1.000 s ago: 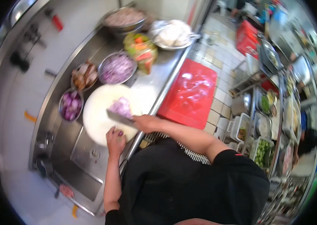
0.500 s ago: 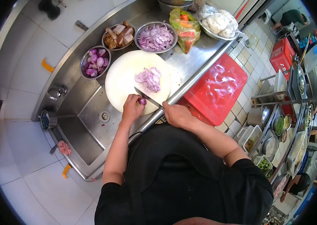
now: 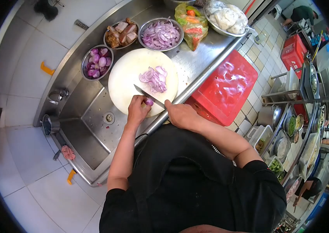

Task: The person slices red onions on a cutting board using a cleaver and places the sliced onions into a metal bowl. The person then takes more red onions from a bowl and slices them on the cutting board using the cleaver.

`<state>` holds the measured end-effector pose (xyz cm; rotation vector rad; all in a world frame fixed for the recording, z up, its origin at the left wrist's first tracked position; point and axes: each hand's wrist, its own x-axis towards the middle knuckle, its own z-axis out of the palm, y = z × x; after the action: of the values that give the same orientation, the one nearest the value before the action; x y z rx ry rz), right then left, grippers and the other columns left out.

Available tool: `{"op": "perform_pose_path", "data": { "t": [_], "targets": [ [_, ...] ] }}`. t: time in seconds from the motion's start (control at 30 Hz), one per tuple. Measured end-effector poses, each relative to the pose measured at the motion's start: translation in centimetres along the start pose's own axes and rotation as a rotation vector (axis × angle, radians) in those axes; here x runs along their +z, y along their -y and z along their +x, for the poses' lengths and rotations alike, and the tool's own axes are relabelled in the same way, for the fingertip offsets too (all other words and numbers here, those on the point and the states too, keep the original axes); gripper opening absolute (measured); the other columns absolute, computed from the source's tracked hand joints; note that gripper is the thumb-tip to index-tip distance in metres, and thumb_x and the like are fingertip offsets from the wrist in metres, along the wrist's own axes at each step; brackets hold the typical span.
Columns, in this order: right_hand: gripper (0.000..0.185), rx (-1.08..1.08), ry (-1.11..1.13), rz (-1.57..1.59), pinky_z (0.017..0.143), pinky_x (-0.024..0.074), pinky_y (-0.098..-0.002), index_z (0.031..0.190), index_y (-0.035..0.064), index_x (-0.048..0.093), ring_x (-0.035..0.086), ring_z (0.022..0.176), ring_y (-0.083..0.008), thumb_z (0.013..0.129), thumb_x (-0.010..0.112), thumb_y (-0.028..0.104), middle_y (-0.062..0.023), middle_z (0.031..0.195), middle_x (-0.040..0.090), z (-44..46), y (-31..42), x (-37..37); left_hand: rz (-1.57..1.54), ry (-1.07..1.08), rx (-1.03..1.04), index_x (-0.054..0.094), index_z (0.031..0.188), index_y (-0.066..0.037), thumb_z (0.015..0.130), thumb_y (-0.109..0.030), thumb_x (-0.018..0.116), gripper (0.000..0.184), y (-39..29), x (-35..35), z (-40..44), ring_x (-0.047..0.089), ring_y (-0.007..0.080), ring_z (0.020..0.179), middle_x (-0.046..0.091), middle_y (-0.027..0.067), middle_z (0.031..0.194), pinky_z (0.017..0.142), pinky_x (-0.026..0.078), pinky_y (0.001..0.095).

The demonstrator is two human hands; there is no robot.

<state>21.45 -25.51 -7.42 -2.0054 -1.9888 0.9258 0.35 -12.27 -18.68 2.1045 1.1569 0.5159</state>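
Note:
My left hand [image 3: 138, 108] is closed on a small peeled red onion [image 3: 149, 102], held at the near edge of a round white cutting board [image 3: 123, 73]. My right hand [image 3: 181, 114] grips a knife [image 3: 147, 94] by its handle, which is hidden in the fist. The blade points up and left and lies right beside the onion; whether it touches cannot be made out. Sliced onion [image 3: 155, 79] lies in a loose heap on the board beyond the blade. Farther back stand a metal bowl of onion slices [image 3: 161, 35] and a bowl of whole peeled onions [image 3: 98, 63].
A bowl of meat chunks [image 3: 122, 34], a plastic bag of peppers [image 3: 191, 27] and a bowl of white food [image 3: 226, 19] stand on the steel counter. Left of the board is a sink [image 3: 90, 136]. A red container [image 3: 226, 89] stands right of the counter's edge.
The knife has shifted slightly left, with its blade nearer my left fingers. My right hand has moved a little left and up. The left hand still holds the onion.

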Motion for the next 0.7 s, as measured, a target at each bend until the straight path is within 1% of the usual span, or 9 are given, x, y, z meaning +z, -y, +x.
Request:
{"op": "perform_pose_path", "data": {
  "t": [0.03,0.1,0.2,0.27,0.33,0.4,0.57,0.63,0.7],
  "targets": [
    [0.027,0.0,0.006,-0.001,0.074,0.0562,-0.0597,0.121,-0.0046,0.052,0.074,0.086,-0.0479,0.095,0.054,0.005,-0.027,0.088,0.074,0.0,-0.6,0.8,-0.002,0.001,-0.005,0.072,0.113,-0.001,0.081,-0.01,0.081,0.034,0.2,0.2,-0.2,0.071,0.0341,0.105,0.068,0.0161,0.115,0.095,0.058,0.043],
    [0.029,0.016,0.033,0.001,0.073,0.0562,-0.06,0.122,-0.0043,0.051,0.074,0.085,-0.0475,0.095,0.055,0.006,-0.0266,0.087,0.074,0.4,-1.3,1.8,-0.014,-0.065,0.064,0.073,0.109,-0.002,0.082,-0.011,0.082,0.03,0.5,0.3,-0.2,0.071,0.0287,0.096,0.069,0.0126,0.108,0.089,0.058,0.04],
    [0.029,0.051,0.066,-0.068,0.073,0.0566,-0.0596,0.123,-0.0041,0.051,0.074,0.085,-0.0473,0.096,0.055,0.006,-0.0266,0.087,0.074,0.2,-0.2,0.1,-0.024,-0.046,0.06,0.073,0.11,-0.003,0.085,-0.011,0.084,0.028,0.6,0.2,-0.2,0.071,0.0288,0.096,0.07,0.0129,0.109,0.089,0.058,0.0397],
    [0.028,0.025,0.055,-0.046,0.073,0.0569,-0.0595,0.123,-0.0041,0.052,0.075,0.085,-0.0471,0.096,0.054,0.006,-0.0265,0.087,0.074,0.3,-1.7,2.0,-0.036,-0.046,0.058,0.073,0.11,-0.002,0.086,-0.011,0.084,0.028,0.5,0.1,-0.5,0.072,0.0289,0.096,0.07,0.013,0.109,0.088,0.058,0.0398],
    [0.027,0.001,0.025,-0.025,0.072,0.0572,-0.0593,0.122,-0.0041,0.052,0.075,0.085,-0.0469,0.097,0.054,0.006,-0.0265,0.088,0.074,0.2,-1.4,1.4,-0.043,-0.049,0.073,0.073,0.11,-0.002,0.087,-0.011,0.085,0.027,0.6,-0.1,-0.3,0.072,0.029,0.096,0.07,0.0132,0.109,0.088,0.059,0.0398],
    [0.025,0.006,0.048,-0.109,0.072,0.0575,-0.0595,0.121,-0.0035,0.053,0.075,0.084,-0.047,0.098,0.052,0.006,-0.0265,0.087,0.074,0.2,-1.1,0.4,0.001,-0.036,0.083,0.073,0.111,-0.002,0.088,-0.011,0.086,0.027,0.6,-0.2,-0.3,0.072,0.0295,0.097,0.071,0.0136,0.11,0.088,0.059,0.0405],
    [0.022,-0.011,0.018,-0.054,0.072,0.0574,-0.0596,0.119,-0.0028,0.052,0.075,0.083,-0.0477,0.098,0.051,0.005,-0.0269,0.086,0.074,0.1,-1.8,1.8,-0.022,-0.037,0.073,0.073,0.111,-0.002,0.09,-0.01,0.084,0.026,0.5,0.2,-0.8,0.072,0.0302,0.098,0.07,0.0141,0.11,0.087,0.059,0.0415],
    [0.022,-0.022,0.031,-0.066,0.072,0.0575,-0.0596,0.119,-0.0027,0.052,0.075,0.083,-0.0479,0.099,0.051,0.005,-0.027,0.086,0.074,0.4,-1.3,0.5,-0.023,-0.058,0.075,0.073,0.111,-0.001,0.09,-0.01,0.084,0.025,0.1,-0.1,-0.4,0.073,0.0305,0.098,0.07,0.0144,0.11,0.087,0.059,0.0418],
    [0.023,0.025,0.039,-0.08,0.072,0.0575,-0.0595,0.12,-0.0028,0.052,0.075,0.083,-0.0477,0.099,0.051,0.006,-0.0265,0.087,0.074,-0.1,-0.4,-0.2,-0.009,-0.036,0.056,0.072,0.112,-0.001,0.09,-0.01,0.084,0.025,0.0,-0.1,-0.7,0.073,0.0307,0.099,0.07,0.0146,0.112,0.087,0.059,0.042]
  ]
}}
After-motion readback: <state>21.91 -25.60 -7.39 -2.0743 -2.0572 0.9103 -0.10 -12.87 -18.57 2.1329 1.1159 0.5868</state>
